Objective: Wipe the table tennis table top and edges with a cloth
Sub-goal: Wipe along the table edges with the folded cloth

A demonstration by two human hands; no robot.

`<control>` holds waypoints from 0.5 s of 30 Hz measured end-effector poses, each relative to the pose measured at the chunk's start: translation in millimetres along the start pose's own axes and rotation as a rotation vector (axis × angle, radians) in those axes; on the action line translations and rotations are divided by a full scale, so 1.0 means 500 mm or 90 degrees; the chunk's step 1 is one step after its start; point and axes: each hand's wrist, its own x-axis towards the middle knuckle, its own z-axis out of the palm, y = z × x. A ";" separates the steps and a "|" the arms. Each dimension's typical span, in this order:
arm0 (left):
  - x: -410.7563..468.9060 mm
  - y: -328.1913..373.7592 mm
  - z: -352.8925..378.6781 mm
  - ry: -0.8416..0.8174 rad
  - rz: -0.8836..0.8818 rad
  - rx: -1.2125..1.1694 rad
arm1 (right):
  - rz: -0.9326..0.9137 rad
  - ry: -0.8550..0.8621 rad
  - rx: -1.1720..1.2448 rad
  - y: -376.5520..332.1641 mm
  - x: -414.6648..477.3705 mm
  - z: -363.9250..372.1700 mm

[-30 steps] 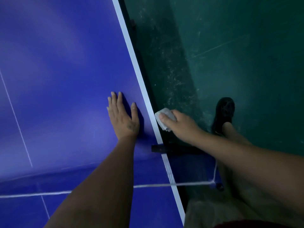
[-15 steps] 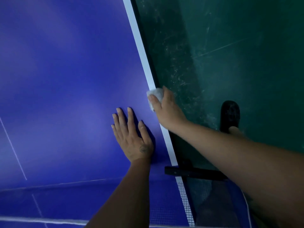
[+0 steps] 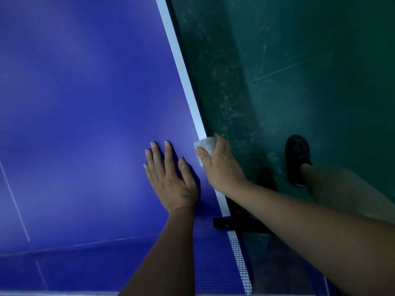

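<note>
Fingers (image 3: 219,139) of the right hand (image 3: 221,167) curl over a wadded white cloth (image 3: 206,144), with the thumb pinning it from the near side. They hold it against the side edge of the blue table tennis worktop (image 3: 85,103), right on the white sideline (image 3: 183,75). That edge is the long axis to follow. It runs straight ahead of the knuckles, away from the net (image 3: 239,259) and its black clamp (image 3: 230,225) behind the wrist. The left hand (image 3: 171,180) lies flat just beside the right hand and inboard of it, fingers straight, likely as a brace. The right hand alone reaches the edge, so a stroke would probably slide forward along the line.
</note>
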 end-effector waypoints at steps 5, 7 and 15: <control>0.001 -0.005 0.000 -0.002 0.003 0.000 | -0.029 0.002 0.022 -0.087 0.109 -0.033; 0.001 -0.005 -0.002 -0.005 0.001 0.007 | -0.017 0.008 0.033 -0.137 0.155 -0.050; 0.005 -0.010 0.002 -0.028 -0.001 0.037 | 0.035 -0.019 0.099 -0.155 0.144 -0.062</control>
